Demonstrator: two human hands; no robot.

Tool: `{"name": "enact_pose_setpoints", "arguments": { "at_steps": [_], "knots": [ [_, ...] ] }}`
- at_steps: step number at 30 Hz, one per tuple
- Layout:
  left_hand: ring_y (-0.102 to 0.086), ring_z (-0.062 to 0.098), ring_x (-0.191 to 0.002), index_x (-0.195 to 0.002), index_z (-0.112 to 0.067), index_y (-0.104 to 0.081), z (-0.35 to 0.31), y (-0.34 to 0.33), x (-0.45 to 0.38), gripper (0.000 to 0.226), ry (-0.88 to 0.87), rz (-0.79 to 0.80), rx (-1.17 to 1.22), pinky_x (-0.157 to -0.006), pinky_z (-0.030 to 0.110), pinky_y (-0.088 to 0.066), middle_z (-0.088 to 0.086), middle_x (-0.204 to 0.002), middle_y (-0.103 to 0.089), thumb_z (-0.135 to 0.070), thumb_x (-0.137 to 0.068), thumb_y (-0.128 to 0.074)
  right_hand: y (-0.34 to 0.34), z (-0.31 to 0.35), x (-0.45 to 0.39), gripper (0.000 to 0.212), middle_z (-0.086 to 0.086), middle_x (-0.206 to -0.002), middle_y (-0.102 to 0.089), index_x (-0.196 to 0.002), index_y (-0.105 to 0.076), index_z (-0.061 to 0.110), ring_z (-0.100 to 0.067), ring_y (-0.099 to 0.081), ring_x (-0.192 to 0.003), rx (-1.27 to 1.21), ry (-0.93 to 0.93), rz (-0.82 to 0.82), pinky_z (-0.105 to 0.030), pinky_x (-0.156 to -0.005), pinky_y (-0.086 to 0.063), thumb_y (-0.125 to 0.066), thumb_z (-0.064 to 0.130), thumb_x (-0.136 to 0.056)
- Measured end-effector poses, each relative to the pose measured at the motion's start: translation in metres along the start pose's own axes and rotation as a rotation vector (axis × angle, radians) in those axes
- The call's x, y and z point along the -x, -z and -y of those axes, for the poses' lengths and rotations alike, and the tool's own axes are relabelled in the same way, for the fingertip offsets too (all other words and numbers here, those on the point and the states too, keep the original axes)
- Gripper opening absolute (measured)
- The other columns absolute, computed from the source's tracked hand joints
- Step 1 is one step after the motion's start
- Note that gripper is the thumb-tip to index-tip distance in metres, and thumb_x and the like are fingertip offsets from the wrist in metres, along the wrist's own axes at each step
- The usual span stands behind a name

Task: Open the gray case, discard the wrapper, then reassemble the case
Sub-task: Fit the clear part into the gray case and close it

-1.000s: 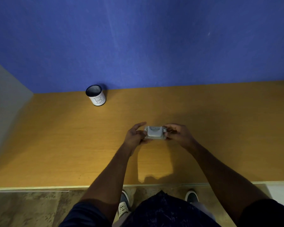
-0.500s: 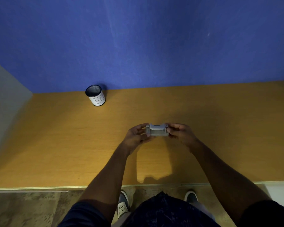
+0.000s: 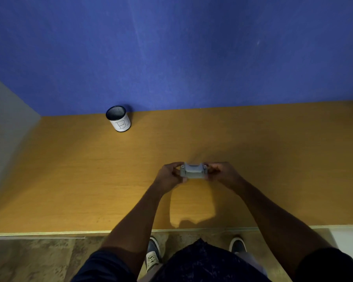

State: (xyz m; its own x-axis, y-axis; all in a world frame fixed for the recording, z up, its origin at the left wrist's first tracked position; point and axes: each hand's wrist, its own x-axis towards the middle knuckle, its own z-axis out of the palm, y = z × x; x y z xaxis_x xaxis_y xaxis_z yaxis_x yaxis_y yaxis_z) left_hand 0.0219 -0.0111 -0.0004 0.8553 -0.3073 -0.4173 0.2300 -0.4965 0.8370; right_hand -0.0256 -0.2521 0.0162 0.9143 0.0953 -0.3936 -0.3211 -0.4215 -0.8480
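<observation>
Gray case [image 3: 193,171] sits pinched between both hands just above the bench [image 3: 69,180], near its front edge at about six o'clock from the centre. Over the last second it has tipped from lying flatter to facing the person more squarely. The left hand [image 3: 168,177] grips its nine o'clock end, the right hand [image 3: 222,173] its three o'clock end. It looks closed; opening seems imminent. A cup [image 3: 119,119], the likely discard spot, stands at eleven o'clock.
</observation>
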Motion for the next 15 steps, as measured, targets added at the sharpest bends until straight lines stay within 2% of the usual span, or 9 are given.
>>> {"name": "enact_pose_setpoints", "arguments": {
  "at_steps": [1, 3, 6, 9, 11, 15],
  "knots": [
    [-0.068, 0.019, -0.089, -0.137, -0.016, -0.06, 0.0, 0.0, 0.001, 0.067, -0.023, 0.002, -0.107, -0.079, 0.031, -0.057, 0.009, -0.1, -0.073, -0.004, -0.075, -0.083, -0.002, -0.002, -0.002, 0.059, -0.011, -0.117, -0.072, -0.134, -0.059, 0.01, -0.021, -0.067, -0.106, 0.064, 0.001, 0.004, -0.038, -0.092, -0.054, -0.078, 0.004, -0.079],
    [-0.067, 0.017, -0.1, -0.135, -0.017, -0.062, 0.0, -0.003, 0.002, 0.066, -0.074, -0.007, -0.254, -0.079, 0.022, -0.05, 0.009, -0.114, -0.073, -0.008, -0.074, -0.084, -0.006, -0.008, -0.004, 0.062, -0.008, -0.114, -0.074, -0.132, -0.062, 0.015, -0.021, -0.068, -0.104, 0.167, 0.0, 0.003, -0.037, -0.092, -0.054, -0.082, 0.006, -0.074],
    [-0.067, 0.018, -0.107, -0.136, -0.016, -0.061, 0.004, -0.011, 0.002, 0.067, -0.093, -0.013, -0.384, -0.083, 0.019, -0.046, 0.009, -0.119, -0.073, -0.011, -0.074, -0.085, -0.009, -0.012, -0.004, 0.063, -0.002, -0.114, -0.074, -0.129, -0.065, 0.019, -0.015, -0.068, -0.104, 0.334, 0.031, -0.004, -0.033, -0.091, -0.054, -0.086, 0.014, -0.07],
    [-0.065, 0.024, -0.117, -0.135, -0.02, -0.062, 0.012, -0.019, 0.002, 0.066, -0.112, -0.003, -0.505, -0.095, 0.03, -0.052, 0.007, -0.124, -0.071, -0.015, -0.073, -0.085, -0.014, -0.014, -0.003, 0.06, -0.005, -0.118, -0.072, -0.128, -0.065, 0.014, -0.014, -0.066, -0.105, 0.442, 0.076, -0.004, -0.035, -0.093, -0.054, -0.084, 0.013, -0.071],
    [-0.063, 0.025, -0.119, -0.134, -0.023, -0.061, 0.015, -0.024, 0.003, 0.064, -0.125, -0.006, -0.579, -0.097, 0.038, -0.053, 0.005, -0.127, -0.069, -0.019, -0.073, -0.083, -0.018, -0.018, -0.003, 0.057, -0.007, -0.12, -0.071, -0.128, -0.064, 0.013, -0.014, -0.065, -0.107, 0.474, 0.089, 0.007, -0.036, -0.095, -0.054, -0.082, 0.011, -0.074],
    [-0.061, 0.028, -0.122, -0.14, -0.018, -0.053, 0.019, -0.032, 0.007, 0.063, -0.165, 0.003, -0.72, -0.098, 0.041, -0.052, 0.007, -0.136, -0.061, -0.018, -0.082, -0.076, -0.024, -0.023, -0.007, 0.066, -0.012, -0.137, -0.06, -0.139, -0.053, 0.009, -0.026, -0.056, -0.125, 0.574, 0.073, 0.024, -0.037, -0.105, -0.046, -0.079, 0.015, -0.079]
  ]
}}
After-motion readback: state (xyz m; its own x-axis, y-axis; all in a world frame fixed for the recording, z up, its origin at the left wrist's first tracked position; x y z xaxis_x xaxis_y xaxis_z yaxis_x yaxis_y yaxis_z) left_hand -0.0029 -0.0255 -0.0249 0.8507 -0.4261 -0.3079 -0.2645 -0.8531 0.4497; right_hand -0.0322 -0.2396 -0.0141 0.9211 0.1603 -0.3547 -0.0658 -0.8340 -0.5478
